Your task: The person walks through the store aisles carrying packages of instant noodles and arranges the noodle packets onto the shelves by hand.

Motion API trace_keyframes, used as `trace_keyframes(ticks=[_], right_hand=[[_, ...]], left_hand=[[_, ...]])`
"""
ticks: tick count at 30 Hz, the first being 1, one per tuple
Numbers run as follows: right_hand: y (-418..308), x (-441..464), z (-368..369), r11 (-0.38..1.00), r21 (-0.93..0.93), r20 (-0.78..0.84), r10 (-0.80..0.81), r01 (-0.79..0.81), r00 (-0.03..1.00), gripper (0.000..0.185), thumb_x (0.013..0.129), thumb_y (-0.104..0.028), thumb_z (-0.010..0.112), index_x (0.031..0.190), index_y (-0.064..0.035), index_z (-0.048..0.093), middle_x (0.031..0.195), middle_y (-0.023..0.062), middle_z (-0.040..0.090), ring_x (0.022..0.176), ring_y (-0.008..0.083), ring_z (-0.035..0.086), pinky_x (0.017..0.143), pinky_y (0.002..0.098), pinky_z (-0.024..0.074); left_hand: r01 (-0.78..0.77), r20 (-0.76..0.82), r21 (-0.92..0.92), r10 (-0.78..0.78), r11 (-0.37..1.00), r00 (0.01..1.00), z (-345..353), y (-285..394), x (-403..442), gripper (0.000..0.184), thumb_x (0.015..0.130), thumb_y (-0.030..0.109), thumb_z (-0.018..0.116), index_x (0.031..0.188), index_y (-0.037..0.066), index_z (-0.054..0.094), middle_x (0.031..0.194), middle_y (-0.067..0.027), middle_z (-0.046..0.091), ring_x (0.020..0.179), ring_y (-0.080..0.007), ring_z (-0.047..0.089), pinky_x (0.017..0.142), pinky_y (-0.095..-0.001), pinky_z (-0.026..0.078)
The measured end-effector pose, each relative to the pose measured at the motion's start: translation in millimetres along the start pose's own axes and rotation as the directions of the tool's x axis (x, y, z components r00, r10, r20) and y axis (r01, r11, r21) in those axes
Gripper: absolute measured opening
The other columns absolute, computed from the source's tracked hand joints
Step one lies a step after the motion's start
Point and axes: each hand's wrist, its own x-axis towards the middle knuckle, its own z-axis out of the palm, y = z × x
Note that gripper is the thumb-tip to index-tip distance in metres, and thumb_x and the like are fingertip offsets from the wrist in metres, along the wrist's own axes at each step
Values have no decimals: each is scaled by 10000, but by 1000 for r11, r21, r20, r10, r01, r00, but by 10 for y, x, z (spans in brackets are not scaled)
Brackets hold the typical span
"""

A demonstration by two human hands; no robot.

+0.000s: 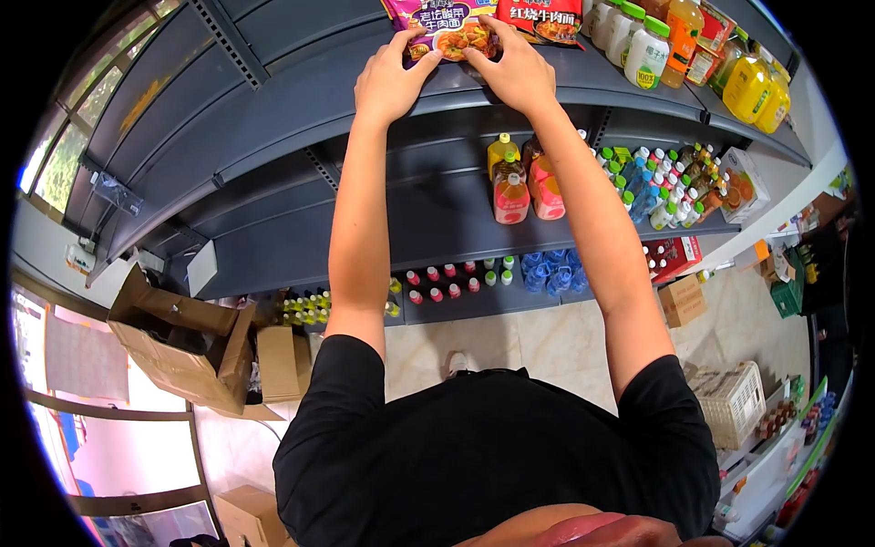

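Note:
A purple packet of instant noodles (448, 20) stands at the front of the upper grey shelf (301, 100). My left hand (392, 77) grips its left side, thumb on the lower front and fingers at the edge. On its right side, my right hand (517, 68) holds it the same way, thumb near the pictured bowl. The packet's top is cut off by the view's edge. Just right of it, beside my right fingers, is a red noodle packet (547, 16). White bottles with green caps (647, 55) stand farther right.
An orange drink bottle (684, 32) and yellow bottles (747, 87) share the upper shelf. Pink-labelled bottles (511, 199) and many small bottles stand on the shelf below. Opened cardboard boxes (182, 356) lie at left. A beige crate (732, 401) is at right.

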Motion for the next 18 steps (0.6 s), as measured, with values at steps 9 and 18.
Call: trace_keyframes(ticks=[9, 18], right_hand=[[54, -5, 91, 995, -68, -55, -74, 70, 996, 506, 879, -509, 640, 1330, -280, 622, 1246, 7, 650, 1121, 270, 656, 904, 419, 523], [53, -31, 72, 996, -46, -74, -79, 76, 994, 459, 851, -475, 666, 1246, -241, 666, 1234, 20, 657, 1132, 260, 647, 903, 421, 534]], left_hand=[[46, -6, 134, -45, 990, 999, -32, 117, -57, 633, 872, 580, 637, 1414, 263, 556, 1269, -133, 616, 1218, -301, 596, 1009, -409, 463], [37, -44, 178, -30, 983, 999, -18, 163, -97, 653, 844, 579, 652, 1418, 283, 554, 1405, -127, 524, 1290, -304, 545, 1036, -435, 455]])
